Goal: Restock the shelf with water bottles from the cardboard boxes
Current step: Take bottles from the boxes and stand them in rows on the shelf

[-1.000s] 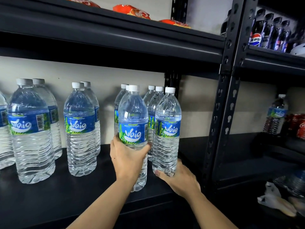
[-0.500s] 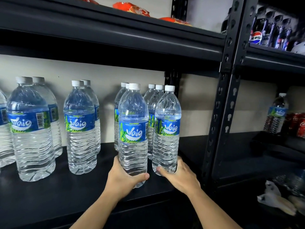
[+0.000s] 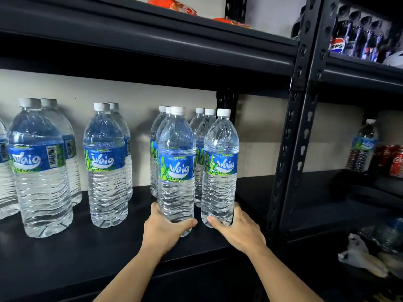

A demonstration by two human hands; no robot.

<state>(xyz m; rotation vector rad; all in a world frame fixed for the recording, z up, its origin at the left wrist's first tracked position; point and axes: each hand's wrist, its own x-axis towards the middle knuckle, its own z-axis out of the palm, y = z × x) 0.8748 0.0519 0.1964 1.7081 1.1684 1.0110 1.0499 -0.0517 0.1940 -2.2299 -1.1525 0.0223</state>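
- Upright on the black metal shelf board [image 3: 109, 247], near its front edge: a clear plastic water bottle with white cap and blue-and-green label [image 3: 176, 171], gripped at its base by the left hand [image 3: 165, 232].
- Left thumb across the front of that base, fingers round the far left side; hidden by the hand whether the base touches the board.
- Just beside it on the right, upright too: a second clear bottle with the same label [image 3: 220, 171], grasped low by the right hand [image 3: 237, 232].
- Right thumb on the front of its foot, the other fingers curled round the right side and out of sight.
- Both forearms reaching up and forward from the bottom edge, wrists straight, hands close together with a narrow gap between the thumbs.
- Directly behind the two held bottles: more of the same bottles in two short rows [image 3: 201, 136].
- Further left on the same board, well apart: two other rows of matching bottles [image 3: 105, 166].
- At right, a black perforated upright post [image 3: 292, 149]; beyond it, red cola cans [image 3: 392, 160].
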